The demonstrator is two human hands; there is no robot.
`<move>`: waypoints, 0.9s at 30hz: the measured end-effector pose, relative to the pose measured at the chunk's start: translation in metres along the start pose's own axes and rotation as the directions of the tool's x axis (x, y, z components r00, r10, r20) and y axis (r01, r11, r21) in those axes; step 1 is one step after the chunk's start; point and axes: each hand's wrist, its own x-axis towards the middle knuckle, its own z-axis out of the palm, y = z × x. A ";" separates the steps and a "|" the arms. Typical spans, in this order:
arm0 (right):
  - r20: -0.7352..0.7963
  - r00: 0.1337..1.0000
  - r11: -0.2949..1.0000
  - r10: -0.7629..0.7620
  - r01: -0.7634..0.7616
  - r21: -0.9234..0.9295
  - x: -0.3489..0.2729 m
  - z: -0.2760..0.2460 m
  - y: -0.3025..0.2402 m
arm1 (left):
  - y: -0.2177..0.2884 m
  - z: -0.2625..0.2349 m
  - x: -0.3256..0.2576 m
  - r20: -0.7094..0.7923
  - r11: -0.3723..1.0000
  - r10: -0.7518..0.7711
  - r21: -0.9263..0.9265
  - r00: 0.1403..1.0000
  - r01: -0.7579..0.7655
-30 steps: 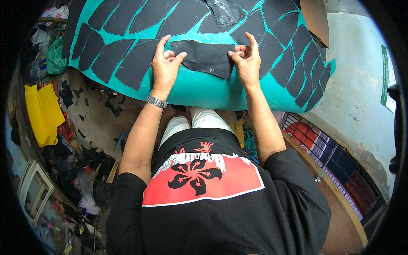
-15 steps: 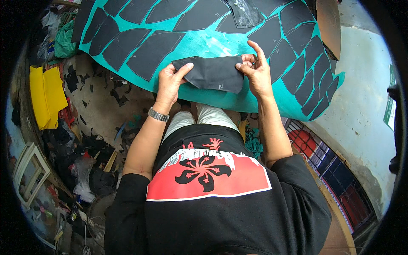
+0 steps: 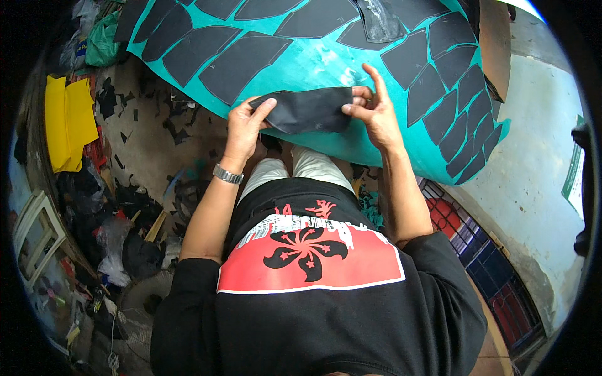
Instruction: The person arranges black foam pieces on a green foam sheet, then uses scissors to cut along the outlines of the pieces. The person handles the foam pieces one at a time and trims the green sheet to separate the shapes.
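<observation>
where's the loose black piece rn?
Head view, upper centre: the loose black piece is held between the left hand and right hand, at the near edge of the teal board, above the person's knees.

Matt black cloth pc; smooth teal board; metal watch.

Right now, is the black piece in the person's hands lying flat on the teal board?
No: both the left hand and right hand hold the black piece lifted off the teal board.

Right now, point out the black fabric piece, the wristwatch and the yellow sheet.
black fabric piece [image 3: 307, 109], head view, middle of the cloth.
wristwatch [image 3: 227, 175], head view, metal band.
yellow sheet [image 3: 68, 122], head view, its centre.
</observation>
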 end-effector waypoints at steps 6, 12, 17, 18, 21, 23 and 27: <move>0.152 0.986 0.985 -0.063 0.086 -0.147 0.018 0.020 -0.010 | 0.006 -0.023 -0.010 -0.082 0.996 0.076 0.056 0.994 -0.071; 0.106 0.957 0.841 -0.270 0.288 -0.458 0.072 0.049 -0.019 | -0.003 -0.027 -0.007 -0.176 0.993 0.060 0.110 0.983 -0.041; 0.178 0.942 0.725 -0.284 0.333 -0.603 0.097 0.062 -0.014 | -0.008 -0.028 -0.009 -0.245 0.992 0.035 0.125 0.969 -0.004; 0.177 0.939 0.726 -0.293 0.340 -0.598 0.100 0.062 -0.012 | -0.009 -0.028 -0.009 -0.247 0.995 0.021 0.102 0.969 0.004; 0.129 0.953 0.769 -0.273 0.297 -0.566 0.106 0.063 -0.006 | -0.009 -0.027 -0.008 -0.245 0.998 0.006 0.067 0.970 0.010; 0.099 0.955 0.767 -0.279 0.284 -0.575 0.108 0.062 -0.003 | -0.008 -0.026 -0.007 -0.235 0.997 0.018 0.076 0.972 0.000; 0.064 0.967 0.781 -0.248 0.239 -0.577 0.113 0.060 -0.006 | 0.001 -0.026 -0.009 -0.129 0.992 -0.040 -0.127 0.991 0.023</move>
